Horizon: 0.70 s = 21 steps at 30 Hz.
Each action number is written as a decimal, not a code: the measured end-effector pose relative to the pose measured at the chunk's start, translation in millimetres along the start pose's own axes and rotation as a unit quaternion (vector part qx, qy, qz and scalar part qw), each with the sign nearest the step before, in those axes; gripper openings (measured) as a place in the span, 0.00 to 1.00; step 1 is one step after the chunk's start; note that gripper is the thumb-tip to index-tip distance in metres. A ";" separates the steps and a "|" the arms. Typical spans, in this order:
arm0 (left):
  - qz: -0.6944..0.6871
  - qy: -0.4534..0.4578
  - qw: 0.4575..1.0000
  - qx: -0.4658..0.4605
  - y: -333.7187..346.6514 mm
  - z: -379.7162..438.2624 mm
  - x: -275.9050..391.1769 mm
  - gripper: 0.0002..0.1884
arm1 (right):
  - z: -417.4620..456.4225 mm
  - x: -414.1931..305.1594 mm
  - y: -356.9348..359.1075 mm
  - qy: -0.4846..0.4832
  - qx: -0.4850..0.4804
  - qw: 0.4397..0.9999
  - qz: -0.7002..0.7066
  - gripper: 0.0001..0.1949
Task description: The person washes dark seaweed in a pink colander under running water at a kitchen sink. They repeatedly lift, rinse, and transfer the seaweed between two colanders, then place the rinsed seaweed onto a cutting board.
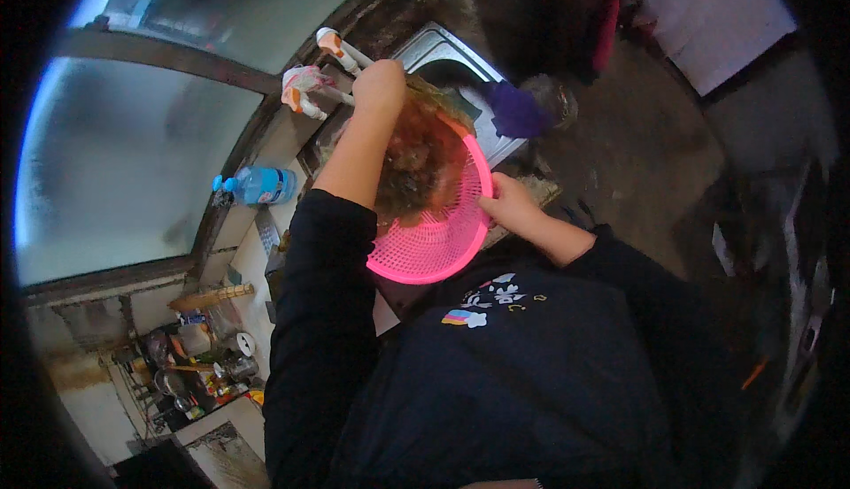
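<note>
My right hand (510, 203) grips the near right rim of a pink plastic mesh basket (431, 250), thumb over the edge. A brownish-green, wet-looking mass (415, 164) fills the far part of the basket; blur leaves its kind unclear. Past it, my left hand (382, 87) is curled at the mass's far left edge, close to the white faucets. Its fingers are turned away from view, so whether it holds anything is hidden. Beneath and behind the basket lies a stainless steel sink (431, 44), with a dark round shape inside, partly covered.
Two white faucets with orange parts (339, 51) rise left of the sink. A purple cloth (521, 110) hangs over the sink's right edge. On the left ledge lies a blue-tinted plastic bottle (265, 185) beneath frosted windows (146, 164). Cluttered kitchen items (199, 363) occupy the lower left.
</note>
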<state>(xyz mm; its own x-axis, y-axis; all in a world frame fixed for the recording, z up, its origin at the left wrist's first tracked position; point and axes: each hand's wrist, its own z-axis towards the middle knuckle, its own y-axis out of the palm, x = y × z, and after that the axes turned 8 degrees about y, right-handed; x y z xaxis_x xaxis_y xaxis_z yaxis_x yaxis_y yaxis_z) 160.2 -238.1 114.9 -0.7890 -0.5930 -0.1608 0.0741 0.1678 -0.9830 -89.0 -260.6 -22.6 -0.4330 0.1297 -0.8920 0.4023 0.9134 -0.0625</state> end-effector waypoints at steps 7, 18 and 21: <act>-0.034 -0.064 0.997 0.034 13.9 -8.8 -36.5 0.11 | 0.6 -32.4 -15.4 -0.018 0.018 0.992 -0.121 0.17; 0.069 -0.065 0.989 0.111 -21.8 -31.3 -79.8 0.09 | 15.4 -32.9 -13.1 -0.080 0.005 0.980 -0.180 0.18; 0.083 -0.042 0.984 0.151 -40.2 -31.6 -86.9 0.09 | 18.8 -47.0 -10.0 -0.086 0.024 0.974 -0.209 0.17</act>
<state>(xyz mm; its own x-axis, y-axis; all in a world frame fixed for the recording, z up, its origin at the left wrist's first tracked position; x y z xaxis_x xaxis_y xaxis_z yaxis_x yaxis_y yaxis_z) 206.5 -168.5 171.2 -0.6978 -0.6425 -0.3165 0.3862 0.0346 -0.9218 -57.5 -283.0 11.6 -0.4268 -0.3200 -0.8458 0.2598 0.8525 -0.4536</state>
